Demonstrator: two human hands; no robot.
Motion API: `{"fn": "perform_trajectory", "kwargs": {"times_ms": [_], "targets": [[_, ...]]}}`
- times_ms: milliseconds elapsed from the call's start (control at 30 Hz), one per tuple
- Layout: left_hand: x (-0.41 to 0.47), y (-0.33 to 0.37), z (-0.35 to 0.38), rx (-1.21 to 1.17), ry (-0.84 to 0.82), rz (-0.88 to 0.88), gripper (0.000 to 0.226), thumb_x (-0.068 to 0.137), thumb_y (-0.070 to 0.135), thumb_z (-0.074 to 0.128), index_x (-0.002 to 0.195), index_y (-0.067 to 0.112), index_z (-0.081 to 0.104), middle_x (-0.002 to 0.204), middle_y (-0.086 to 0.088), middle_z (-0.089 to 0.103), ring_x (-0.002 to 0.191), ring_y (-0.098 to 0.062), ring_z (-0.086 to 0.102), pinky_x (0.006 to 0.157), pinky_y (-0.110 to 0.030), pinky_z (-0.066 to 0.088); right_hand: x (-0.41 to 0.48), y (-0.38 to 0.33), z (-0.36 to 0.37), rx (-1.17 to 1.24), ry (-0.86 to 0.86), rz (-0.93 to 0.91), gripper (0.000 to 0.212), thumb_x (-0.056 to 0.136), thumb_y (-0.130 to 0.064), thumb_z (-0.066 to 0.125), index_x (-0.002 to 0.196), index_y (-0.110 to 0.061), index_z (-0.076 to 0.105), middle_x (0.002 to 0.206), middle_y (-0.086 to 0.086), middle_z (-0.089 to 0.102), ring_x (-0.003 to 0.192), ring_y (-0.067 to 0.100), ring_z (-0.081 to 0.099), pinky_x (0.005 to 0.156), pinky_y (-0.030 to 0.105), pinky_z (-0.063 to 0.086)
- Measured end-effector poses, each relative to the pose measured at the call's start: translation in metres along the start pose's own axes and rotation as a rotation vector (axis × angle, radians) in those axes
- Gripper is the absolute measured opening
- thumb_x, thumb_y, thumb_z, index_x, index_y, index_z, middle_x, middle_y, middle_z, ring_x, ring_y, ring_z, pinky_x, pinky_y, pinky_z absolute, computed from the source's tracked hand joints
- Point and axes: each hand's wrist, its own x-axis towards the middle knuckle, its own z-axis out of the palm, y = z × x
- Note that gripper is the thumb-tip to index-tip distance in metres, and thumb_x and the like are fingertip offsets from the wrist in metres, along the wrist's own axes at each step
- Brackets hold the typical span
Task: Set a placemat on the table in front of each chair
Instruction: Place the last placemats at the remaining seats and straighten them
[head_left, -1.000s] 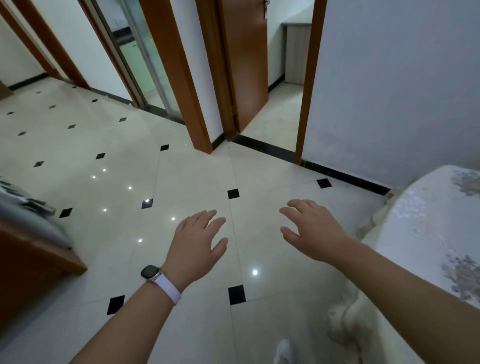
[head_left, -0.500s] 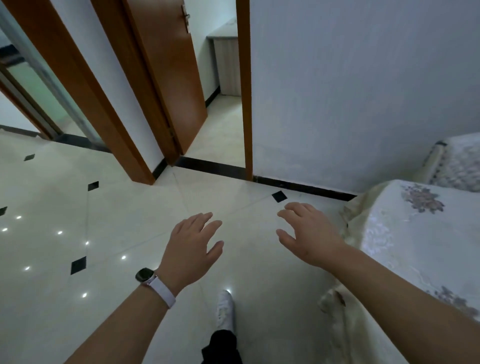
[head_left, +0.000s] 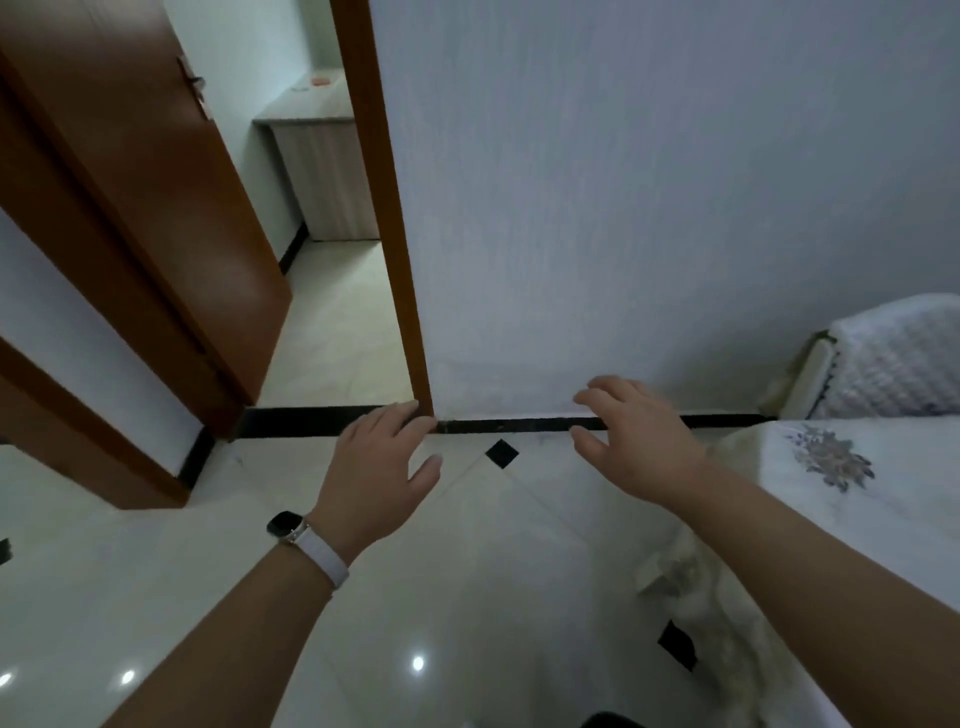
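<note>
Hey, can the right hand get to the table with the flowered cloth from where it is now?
Probably yes. The right hand is open and empty, held over bare floor, and the cloth-covered table lies just to its right with nothing between them.

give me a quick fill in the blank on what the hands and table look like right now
1. The smartwatch with the white band sits on the ____ wrist.
2. Both hands, left hand and right hand, hold ____.
3. The table on the right is covered by a white cloth with a ____ pattern.
4. The wooden door on the left stands ____.

Missing words: left; nothing; floral; open
</note>
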Motion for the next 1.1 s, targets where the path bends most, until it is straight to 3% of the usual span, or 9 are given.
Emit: {"fn": "perform_trajectory", "kwargs": {"times_ms": [167,367,600,733,1000,1100], "targets": [[0.088,-0.001,0.013,-0.073,0.014,0.107,0.045,0.086,0.042,0.055,0.125,0.020,0.062,0.133,-0.005,0.059,0.124,-0.025,0.052,0.103,-0.045,0.038,0.035,0.037,-0.011,-0.042,0.030,0.127,0.044,0.091,-0.040,0.057,0.130,-0.019,0.059,0.139,0.003,0.054,0.126,0.026,0.050,0.103,0.040,0.040],[0.184,0.016,0.062,-0.112,-0.082,0.222,0.051,0.087,0.048,0.046,0.127,0.020,0.060,0.134,-0.006,0.058,0.124,-0.026,0.051,0.101,-0.049,0.042,0.079,0.105,-0.006,-0.014,0.069,0.238,0.042,0.091,-0.039,0.059,0.127,-0.017,0.061,0.134,0.004,0.058,0.122,0.027,0.054,0.100,0.043,0.045],[0.317,0.040,0.100,-0.034,-0.146,0.304,0.055,0.085,0.051,0.043,0.126,0.020,0.062,0.132,-0.005,0.060,0.122,-0.025,0.054,0.100,-0.046,0.044,0.174,0.177,-0.001,0.052,0.030,0.255,0.063,0.088,-0.058,0.032,0.132,-0.021,0.057,0.140,0.002,0.053,0.129,0.025,0.049,0.103,0.039,0.039],[0.400,0.071,0.123,-0.037,-0.147,0.381,0.054,0.084,0.051,0.044,0.124,0.020,0.064,0.131,-0.005,0.061,0.120,-0.026,0.056,0.098,-0.045,0.044,0.214,0.230,-0.016,0.058,0.030,0.300,0.049,0.097,-0.048,0.044,0.138,-0.023,0.051,0.147,-0.001,0.046,0.136,0.020,0.040,0.107,0.037,0.032],[0.504,0.136,0.164,-0.124,-0.182,0.544,0.050,0.085,0.048,0.047,0.122,0.019,0.065,0.130,-0.007,0.062,0.118,-0.027,0.057,0.097,-0.045,0.043,0.246,0.318,-0.048,0.018,0.028,0.431,0.053,0.095,-0.050,0.040,0.139,-0.023,0.049,0.146,-0.002,0.046,0.135,0.019,0.042,0.110,0.041,0.035],[0.547,0.158,0.181,-0.135,-0.210,0.616,0.051,0.085,0.048,0.046,0.123,0.020,0.065,0.130,-0.006,0.062,0.118,-0.026,0.057,0.097,-0.044,0.043,0.256,0.345,-0.053,-0.005,0.072,0.515,0.047,0.095,-0.046,0.048,0.136,-0.022,0.053,0.142,-0.001,0.050,0.130,0.020,0.046,0.107,0.041,0.038]]}}
